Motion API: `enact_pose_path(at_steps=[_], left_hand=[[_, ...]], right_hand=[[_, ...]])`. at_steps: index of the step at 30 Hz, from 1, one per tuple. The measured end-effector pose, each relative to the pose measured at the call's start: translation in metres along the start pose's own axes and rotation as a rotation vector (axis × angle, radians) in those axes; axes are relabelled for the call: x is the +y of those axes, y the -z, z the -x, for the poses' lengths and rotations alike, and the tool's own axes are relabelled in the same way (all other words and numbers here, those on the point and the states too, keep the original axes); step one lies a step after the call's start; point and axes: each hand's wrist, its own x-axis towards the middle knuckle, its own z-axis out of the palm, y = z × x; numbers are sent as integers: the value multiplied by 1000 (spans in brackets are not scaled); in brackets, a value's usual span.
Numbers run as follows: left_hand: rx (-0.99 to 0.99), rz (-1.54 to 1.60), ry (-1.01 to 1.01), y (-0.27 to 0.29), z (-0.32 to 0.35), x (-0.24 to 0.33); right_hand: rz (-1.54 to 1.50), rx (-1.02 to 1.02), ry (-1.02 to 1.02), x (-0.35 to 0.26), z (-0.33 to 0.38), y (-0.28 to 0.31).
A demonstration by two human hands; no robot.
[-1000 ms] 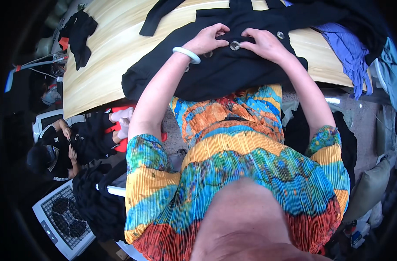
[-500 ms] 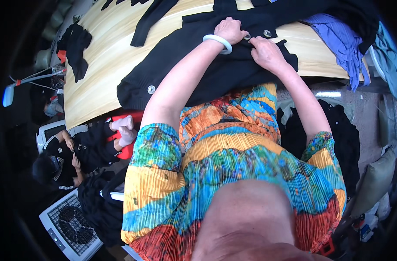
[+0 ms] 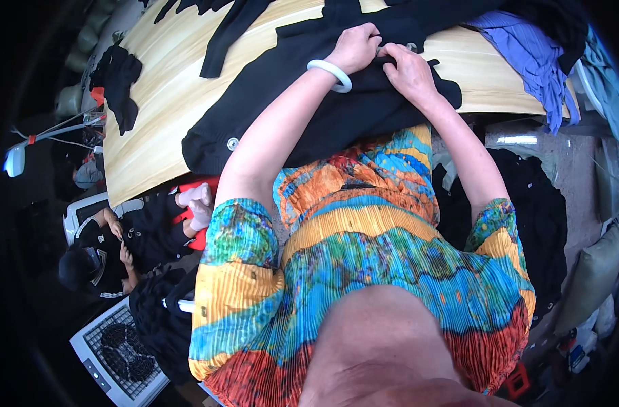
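Pinching a black garment (image 3: 248,105) spread across the near edge of the desk (image 3: 150,122), my left grip (image 3: 355,49) and right grip (image 3: 411,72) have drawn closer together, seemingly narrowing the work to one spot near a button (image 3: 412,48).

Wearer's two hands (image 3: 353,49), one white bangle (image 3: 330,66), one tabletop (image 3: 162,102)

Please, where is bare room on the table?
The pale wooden table has a wide bare patch between the small black cloth and large black buttoned garment, a smaller one between the garment and the purple cloth. Crowded: around left hand and right hand.
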Motion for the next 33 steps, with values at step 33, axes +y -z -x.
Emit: enact_pose_path(at_steps=[33], left_hand=[[-193, 158, 233, 8, -3, -7]], right_hand=[[235, -49, 37, 0, -2, -6]])
